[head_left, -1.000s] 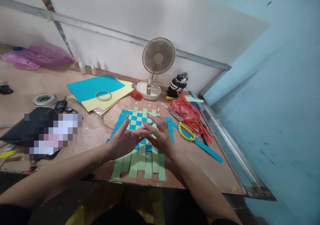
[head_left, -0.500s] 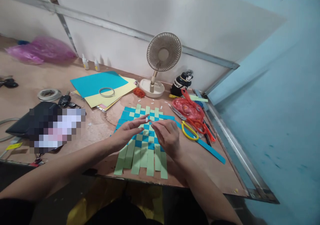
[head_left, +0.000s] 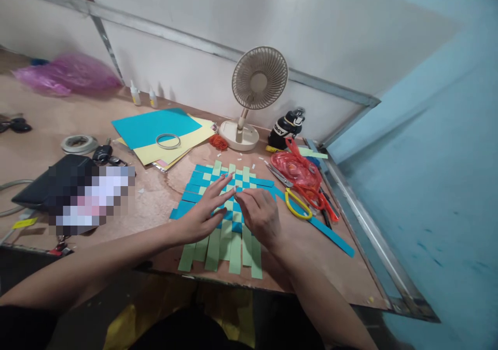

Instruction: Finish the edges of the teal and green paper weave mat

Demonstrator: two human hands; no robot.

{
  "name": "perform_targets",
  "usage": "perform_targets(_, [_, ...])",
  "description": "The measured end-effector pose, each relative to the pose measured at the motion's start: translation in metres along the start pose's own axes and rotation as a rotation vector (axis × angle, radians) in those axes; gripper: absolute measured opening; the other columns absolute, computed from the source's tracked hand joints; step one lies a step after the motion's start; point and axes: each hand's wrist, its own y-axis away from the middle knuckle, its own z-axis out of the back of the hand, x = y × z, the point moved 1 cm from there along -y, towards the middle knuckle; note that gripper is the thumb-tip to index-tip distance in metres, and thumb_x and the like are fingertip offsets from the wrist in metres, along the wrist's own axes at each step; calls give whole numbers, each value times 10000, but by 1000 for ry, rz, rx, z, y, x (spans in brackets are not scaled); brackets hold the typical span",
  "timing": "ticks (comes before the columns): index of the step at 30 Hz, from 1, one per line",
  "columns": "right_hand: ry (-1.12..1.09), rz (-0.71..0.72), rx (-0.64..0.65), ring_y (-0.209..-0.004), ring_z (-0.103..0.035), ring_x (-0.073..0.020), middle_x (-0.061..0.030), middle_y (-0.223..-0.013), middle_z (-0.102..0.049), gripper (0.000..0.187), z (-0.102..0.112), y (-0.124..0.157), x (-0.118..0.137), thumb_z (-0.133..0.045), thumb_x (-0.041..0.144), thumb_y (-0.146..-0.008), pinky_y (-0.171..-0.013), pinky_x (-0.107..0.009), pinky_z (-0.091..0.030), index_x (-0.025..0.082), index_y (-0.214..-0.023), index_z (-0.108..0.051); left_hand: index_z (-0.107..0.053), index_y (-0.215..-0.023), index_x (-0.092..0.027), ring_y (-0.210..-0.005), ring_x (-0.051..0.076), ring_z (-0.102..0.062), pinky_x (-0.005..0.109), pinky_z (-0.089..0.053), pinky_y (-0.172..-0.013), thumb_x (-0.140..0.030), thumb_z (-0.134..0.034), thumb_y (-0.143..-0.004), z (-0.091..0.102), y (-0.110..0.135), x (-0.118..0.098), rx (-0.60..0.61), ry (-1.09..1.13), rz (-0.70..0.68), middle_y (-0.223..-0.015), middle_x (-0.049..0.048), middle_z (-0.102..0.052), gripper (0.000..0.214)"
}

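A plywood worktop (head_left: pixel 155 212) carries a woven paper mat (head_left: pixel 229 251) of teal and pale green strips near its front edge. Around the mat lie stacked teal and yellow card sheets (head_left: pixel 155 129), a roll of tape (head_left: pixel 70 144), yellow-handled scissors (head_left: pixel 296 216), a red plastic bag (head_left: pixel 293 166) and a small desk fan (head_left: pixel 239 137).

White letters (head_left: pixel 278 129) sit on a round black plastic bottle (head_left: pixel 288 127) at one o'clock, too blurry to read.
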Motion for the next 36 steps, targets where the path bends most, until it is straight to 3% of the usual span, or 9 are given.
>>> perform_targets(12, [-18,-35,47,-825,-581,-197,-87,-897,-673,161,0,0,0,-499,203,-952,-739,-327,-448,167,-1025,-639,-209,-1494,-395,-1474,235,-141,534,-222,-1167,-48,-381,-927,0,-2,1,-15,-63,-12,-1589,43,-205,686])
perform_targets(21, [-31,-40,55,-820,-589,-201,-86,-891,-680,145,-1,0,-1,-518,221,-946,-733,-331,-439,163,-998,-641,-157,-1515,-341,-1474,259,-127,516,-250,-1150,-18,-385,-899,-3,0,2,2,-240,-22,-1589,91,-193,732])
perform_targets(27, [-465,-319,98,-851,-582,-174,-65,-879,-645,181,3,-3,-1,-443,250,-978,-774,-313,-473,180,-924,-601,-113,-1530,-305,-1473,344,-44,575,-121,-1156,0,-468,-827,-3,1,2,-2,-601,52,-1617,88,-25,846])
perform_targets(32, [-906,-647,188,-734,-585,-142,-17,-747,-597,382,-5,-1,-6,-423,478,-967,-723,-282,-484,196,-753,-567,-94,-1529,-329,-1471,355,-39,576,-126,-1156,14,-491,-796,-6,2,-1,39,-665,33,-1615,53,63,901])
perform_targets(36, [-1070,-771,260,-660,-566,-135,-9,-662,-588,470,-12,0,-4,-464,590,-909,-674,-277,-485,194,-678,-568,-108,-1525,-340,-1472,357,-25,604,-87,-1158,1,-542,-779,-7,3,-2,27,-746,-38,-1610,47,91,927])
